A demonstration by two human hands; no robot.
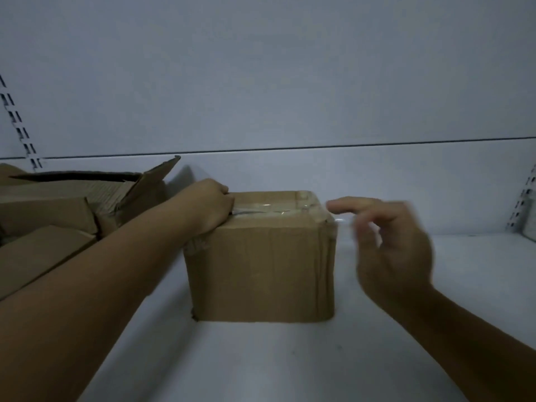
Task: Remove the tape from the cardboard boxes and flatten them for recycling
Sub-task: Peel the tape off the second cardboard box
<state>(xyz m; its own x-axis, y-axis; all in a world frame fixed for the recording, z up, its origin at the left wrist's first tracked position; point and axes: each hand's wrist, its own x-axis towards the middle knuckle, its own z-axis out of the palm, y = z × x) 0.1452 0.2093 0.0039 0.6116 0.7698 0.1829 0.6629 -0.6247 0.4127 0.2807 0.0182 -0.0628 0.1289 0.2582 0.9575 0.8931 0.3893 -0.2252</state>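
The box point(261, 265) stands in the middle of the shelf point(290, 361), left hand point(213, 206) gripping its 10 o'clock corner with curled fingers, right hand point(390, 248) blurred at 3 o'clock, fingers loosely spread, so I would hold the box firm and peel the tape point(269, 211) slowly along the seam.

Shelf log: white shelf point(261, 358), two cardboard items resting on it.
I note a taped box point(261, 271) standing upright mid-shelf; an open carton point(43, 216) sits just left of it, flaps raised.
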